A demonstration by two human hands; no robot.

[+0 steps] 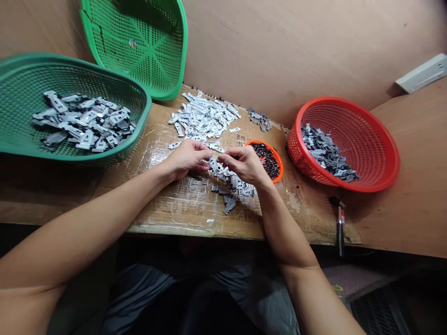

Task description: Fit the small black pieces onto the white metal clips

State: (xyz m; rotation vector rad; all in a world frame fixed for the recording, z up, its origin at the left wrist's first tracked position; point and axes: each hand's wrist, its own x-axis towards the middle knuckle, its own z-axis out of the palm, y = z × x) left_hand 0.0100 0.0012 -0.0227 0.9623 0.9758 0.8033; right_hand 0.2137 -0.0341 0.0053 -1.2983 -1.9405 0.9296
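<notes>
One grey piece [213, 163]; between both hands [188, 159]

Bare forearms [115, 214], creased grey trousers [145, 281]

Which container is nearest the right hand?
The small orange dish of black pieces, just beside the right hand; the red basket, bright green basket and dark green basket stand farther off.

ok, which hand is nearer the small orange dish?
Right. The right hand is at the left edge of the small orange dish, partly covering it in view; the left hand is farther left.
</notes>
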